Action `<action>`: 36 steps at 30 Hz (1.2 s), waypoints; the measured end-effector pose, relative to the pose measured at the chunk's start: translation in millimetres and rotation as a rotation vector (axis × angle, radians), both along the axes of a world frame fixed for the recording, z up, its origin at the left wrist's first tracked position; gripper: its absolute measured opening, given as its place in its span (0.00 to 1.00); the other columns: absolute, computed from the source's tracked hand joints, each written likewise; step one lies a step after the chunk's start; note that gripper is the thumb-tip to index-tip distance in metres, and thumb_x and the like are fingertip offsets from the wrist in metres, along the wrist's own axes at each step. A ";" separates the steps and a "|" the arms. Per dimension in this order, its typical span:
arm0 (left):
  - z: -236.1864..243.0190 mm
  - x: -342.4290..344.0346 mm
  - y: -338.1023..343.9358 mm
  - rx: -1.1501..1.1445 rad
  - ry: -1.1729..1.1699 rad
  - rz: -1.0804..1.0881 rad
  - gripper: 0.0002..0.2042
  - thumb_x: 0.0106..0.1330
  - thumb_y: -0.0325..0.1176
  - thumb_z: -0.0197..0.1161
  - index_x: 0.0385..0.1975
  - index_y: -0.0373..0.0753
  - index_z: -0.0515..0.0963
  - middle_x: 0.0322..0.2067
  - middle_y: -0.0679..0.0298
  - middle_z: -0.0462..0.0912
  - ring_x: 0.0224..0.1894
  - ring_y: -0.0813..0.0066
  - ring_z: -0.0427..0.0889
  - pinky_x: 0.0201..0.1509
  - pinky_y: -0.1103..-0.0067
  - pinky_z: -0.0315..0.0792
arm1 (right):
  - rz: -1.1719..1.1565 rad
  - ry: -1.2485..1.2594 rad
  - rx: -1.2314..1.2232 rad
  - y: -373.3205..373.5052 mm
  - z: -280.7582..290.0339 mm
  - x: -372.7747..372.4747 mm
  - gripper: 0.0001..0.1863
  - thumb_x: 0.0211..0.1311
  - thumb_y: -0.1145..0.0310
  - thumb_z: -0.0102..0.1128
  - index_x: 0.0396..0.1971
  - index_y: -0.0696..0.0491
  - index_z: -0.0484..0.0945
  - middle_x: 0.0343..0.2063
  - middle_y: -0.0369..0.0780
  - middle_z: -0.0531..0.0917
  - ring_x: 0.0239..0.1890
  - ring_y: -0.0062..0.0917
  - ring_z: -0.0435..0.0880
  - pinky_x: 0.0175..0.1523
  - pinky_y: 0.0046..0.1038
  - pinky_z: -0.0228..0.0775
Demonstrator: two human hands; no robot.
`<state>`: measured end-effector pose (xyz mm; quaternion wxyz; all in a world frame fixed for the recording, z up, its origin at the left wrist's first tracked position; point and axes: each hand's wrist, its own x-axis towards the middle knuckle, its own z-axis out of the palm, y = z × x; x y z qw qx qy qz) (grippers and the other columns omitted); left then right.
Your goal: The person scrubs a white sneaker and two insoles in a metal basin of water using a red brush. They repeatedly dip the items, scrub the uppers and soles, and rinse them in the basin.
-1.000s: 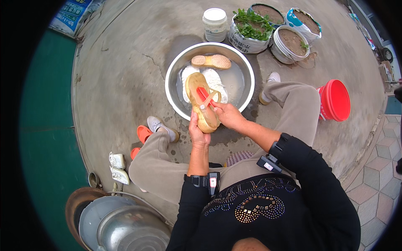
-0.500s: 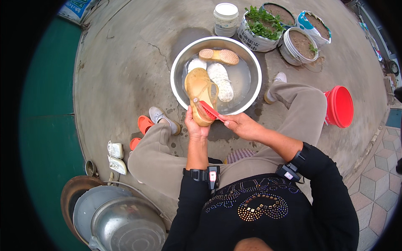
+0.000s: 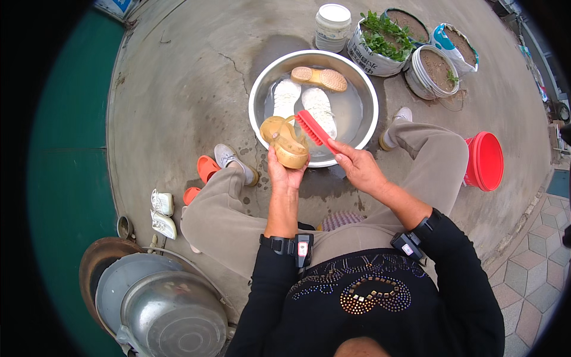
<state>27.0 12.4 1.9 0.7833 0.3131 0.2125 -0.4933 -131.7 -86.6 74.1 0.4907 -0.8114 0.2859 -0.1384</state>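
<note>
My left hand [image 3: 284,171] grips a tan sandal [image 3: 291,156] by its heel end, over the near rim of a metal basin [image 3: 374,113]. The sandal's strap side faces up, its toe tipped away. In my right hand [image 3: 363,171] is a red scrub brush [image 3: 315,128], held by the handle. Its bristle end lies just right of the sandal's strap; whether they touch I cannot tell. Cloudy water fills the basin's bottom. A white shoe [image 3: 286,96], another white shoe [image 3: 320,110] and a tan-soled shoe [image 3: 331,80] lie in it.
A red bucket [image 3: 489,160] lies beyond my right knee. Behind the basin stand a lidded white tub [image 3: 332,30] and several planters [image 3: 377,56]. Orange slippers [image 3: 206,169] and white sneakers [image 3: 163,223] are at left, near stacked metal basins [image 3: 172,309].
The sandal has tilted so its toe has dropped away and its heel shows more. The brush has lifted off the sandal and swung up and right, with my right hand moving right.
</note>
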 end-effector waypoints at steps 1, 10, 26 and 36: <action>-1.2 -0.7 -1.6 -0.003 0.016 0.042 0.25 0.68 0.54 0.38 0.56 0.44 0.64 0.51 0.58 0.72 0.48 0.60 0.74 0.44 0.59 0.73 | 0.057 0.006 -0.068 7.7 5.1 -1.9 0.21 0.61 0.63 0.52 0.55 0.48 0.71 0.35 0.47 0.81 0.37 0.39 0.81 0.42 0.34 0.71; 4.7 5.1 2.7 -0.037 0.215 0.151 0.26 0.68 0.54 0.35 0.54 0.41 0.66 0.48 0.57 0.72 0.47 0.58 0.74 0.44 0.59 0.72 | 0.289 0.237 -0.651 6.2 -5.9 -13.8 0.24 0.56 0.62 0.58 0.55 0.39 0.71 0.25 0.40 0.75 0.20 0.34 0.77 0.24 0.36 0.69; 26.3 -15.0 -3.0 -0.464 0.209 -0.002 0.23 0.67 0.41 0.42 0.58 0.35 0.63 0.58 0.54 0.68 0.60 0.58 0.67 0.63 0.61 0.60 | -0.075 -0.086 0.441 -4.0 0.2 -7.3 0.21 0.68 0.69 0.43 0.61 0.54 0.65 0.16 0.24 0.63 0.15 0.08 0.55 0.19 0.12 0.47; 20.5 -7.6 -5.1 -0.431 0.282 0.135 0.25 0.65 0.40 0.36 0.57 0.33 0.64 0.55 0.52 0.70 0.58 0.57 0.69 0.62 0.60 0.62 | 0.106 0.062 0.063 -0.9 -16.8 -23.1 0.21 0.66 0.74 0.45 0.59 0.57 0.66 0.41 0.40 0.81 0.40 0.20 0.79 0.46 0.20 0.68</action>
